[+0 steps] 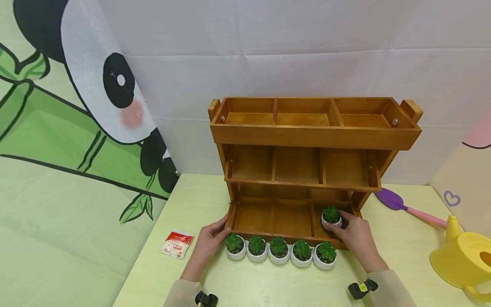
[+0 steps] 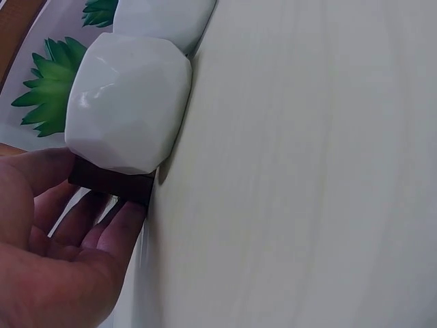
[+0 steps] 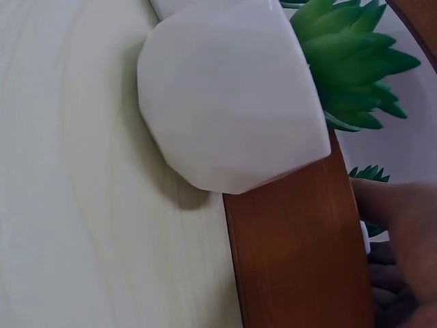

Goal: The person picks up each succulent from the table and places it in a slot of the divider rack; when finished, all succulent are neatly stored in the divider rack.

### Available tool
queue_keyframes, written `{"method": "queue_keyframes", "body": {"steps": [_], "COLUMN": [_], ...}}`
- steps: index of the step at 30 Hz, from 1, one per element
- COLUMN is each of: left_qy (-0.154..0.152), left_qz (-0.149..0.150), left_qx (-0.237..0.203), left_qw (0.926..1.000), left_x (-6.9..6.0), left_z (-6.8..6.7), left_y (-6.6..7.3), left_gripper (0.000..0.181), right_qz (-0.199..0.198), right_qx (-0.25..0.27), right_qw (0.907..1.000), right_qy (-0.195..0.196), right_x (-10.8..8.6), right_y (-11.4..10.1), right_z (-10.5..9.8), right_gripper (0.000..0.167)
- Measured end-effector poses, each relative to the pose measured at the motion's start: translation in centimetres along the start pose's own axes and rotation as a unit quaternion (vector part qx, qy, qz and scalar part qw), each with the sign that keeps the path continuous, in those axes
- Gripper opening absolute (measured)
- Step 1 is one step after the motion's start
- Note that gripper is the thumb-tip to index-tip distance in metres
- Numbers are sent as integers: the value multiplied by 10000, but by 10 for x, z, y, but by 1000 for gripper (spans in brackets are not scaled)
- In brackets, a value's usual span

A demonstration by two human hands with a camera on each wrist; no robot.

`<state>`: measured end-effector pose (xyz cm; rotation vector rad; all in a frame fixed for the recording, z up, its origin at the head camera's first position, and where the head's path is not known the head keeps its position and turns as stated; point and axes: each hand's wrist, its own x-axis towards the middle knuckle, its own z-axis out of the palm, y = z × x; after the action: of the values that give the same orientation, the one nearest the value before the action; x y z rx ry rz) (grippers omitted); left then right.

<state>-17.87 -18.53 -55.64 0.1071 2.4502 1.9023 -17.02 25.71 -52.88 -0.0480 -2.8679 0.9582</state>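
Observation:
A small potted succulent (image 1: 331, 218) with a white pot is in the bottom right compartment of the wooden three-tier shelf (image 1: 314, 136). My right hand (image 1: 358, 234) pinches it from the right; in the right wrist view the shelf's front board (image 3: 300, 239) and a nearer pot (image 3: 232, 102) partly hide it. With thumb and fingers, my left hand (image 1: 210, 243) grips the left front corner of the bottom tray, seen in the left wrist view as a dark wooden edge (image 2: 113, 179). Several more potted succulents (image 1: 278, 251) stand in a row along the shelf's front.
On the right lie a purple shovel with a pink handle (image 1: 410, 209) and a yellow watering can (image 1: 456, 260). A red and white packet (image 1: 177, 244) lies left of my left hand. Behind the shelf hangs a pale cloth (image 1: 307, 72).

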Motion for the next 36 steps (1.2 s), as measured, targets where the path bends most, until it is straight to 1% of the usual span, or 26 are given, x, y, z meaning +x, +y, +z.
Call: {"method": "queue_keyframes", "body": {"steps": [5, 13, 17, 22, 29, 36], "left_qy": [53, 185, 89, -19, -7, 83], "left_qz": [-20, -52, -27, 16, 32, -39], "left_qx": [53, 244, 120, -83, -71, -101], "left_qw": [10000, 9995, 9999, 10000, 10000, 9999], "left_x": [-1, 0, 0, -1, -1, 1], "left_z": [0, 3, 1, 0, 0, 0], "left_y": [2, 2, 2, 2, 2, -1], "left_gripper": [49, 49, 49, 49, 49, 49], "right_qz": [-48, 347, 464, 456, 405, 461], "right_qx": [18, 11, 25, -1, 23, 31], "right_qw": [10000, 9987, 9979, 9979, 9982, 9979], "right_qy": [-73, -367, -450, -453, -439, -458], "right_x": [0, 1, 1, 0, -1, -2], "right_y": [-2, -5, -6, -7, -8, -9], "right_z": [-3, -7, -8, -10, -11, -11], "right_gripper": [69, 78, 77, 72, 68, 73]}}
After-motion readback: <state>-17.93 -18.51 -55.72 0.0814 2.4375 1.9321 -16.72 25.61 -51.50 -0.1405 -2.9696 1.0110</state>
